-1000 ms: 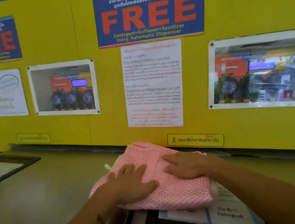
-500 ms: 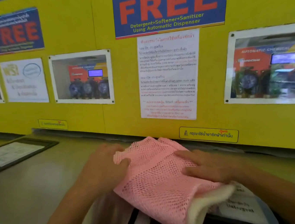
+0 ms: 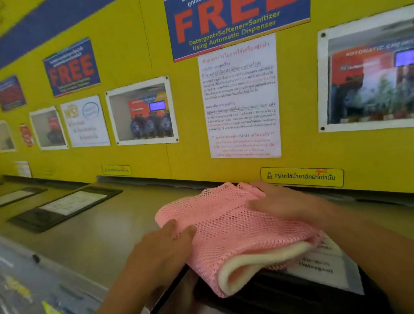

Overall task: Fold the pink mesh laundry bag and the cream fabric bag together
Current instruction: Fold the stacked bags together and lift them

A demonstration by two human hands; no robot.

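The pink mesh laundry bag (image 3: 224, 229) lies folded on top of a washing machine, near the yellow wall. The cream fabric bag (image 3: 251, 264) is wrapped inside it, and only its rolled edge shows at the near end of the bundle. My left hand (image 3: 160, 255) lies flat against the bundle's left side, fingers on the mesh. My right hand (image 3: 280, 201) presses down flat on the far right part of the pink mesh. Neither hand closes around the fabric.
The bundle lies partly over a black lid (image 3: 281, 300) with a white detergent label (image 3: 324, 264). More black-framed lids (image 3: 64, 206) sit along the grey machine tops to the left. The yellow wall (image 3: 382, 162) with posters stands right behind. A machine front (image 3: 23, 294) drops away at lower left.
The bundle has been folded over, so the cream edge now shows at the near end. My left hand has come back onto its left side. The view has swung to the left.
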